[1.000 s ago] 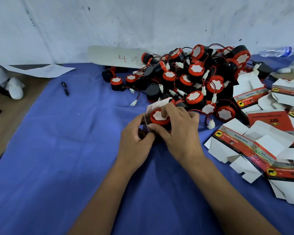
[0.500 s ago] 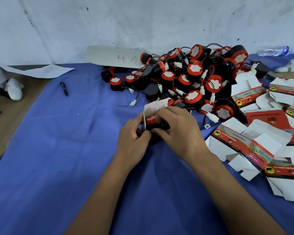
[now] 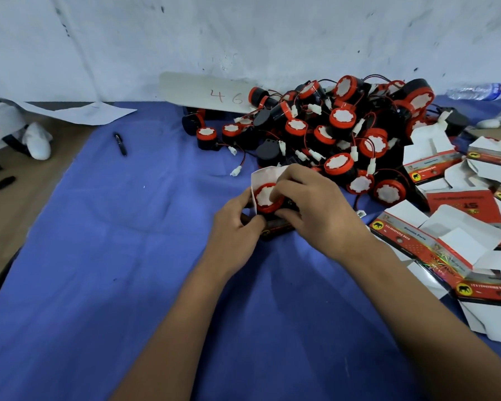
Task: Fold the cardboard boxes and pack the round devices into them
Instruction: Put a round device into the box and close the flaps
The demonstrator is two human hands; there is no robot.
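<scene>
Seating the device: my step in hand, as I judge it, is pushing one round device down into its box before the flap closes.
Left grip: my left hand (image 3: 235, 224) is curled on the near-left corner of the box (image 3: 275, 227), thumb pinching the wall just left of the device; I should keep that corner square so the walls do not bow.
Round device: the round device (image 3: 268, 198) sits at the box mouth, red rim and white face up and tilted toward me, not fully sunk, I think.
Flap: the white flap (image 3: 265, 175) stands up behind the device; it must stay clear until the device is down.
Right grip: my right hand (image 3: 315, 206) curls over the right side of the device, fingertips on its white face; press evenly, not on one edge.
Wire: I cannot see this device's lead; tuck it in first.
Pile: the device pile (image 3: 344, 131) lies behind and right of the box.
Flat boxes: unfolded boxes (image 3: 451, 241) lie farther right on the blue worktop (image 3: 113, 256).
</scene>
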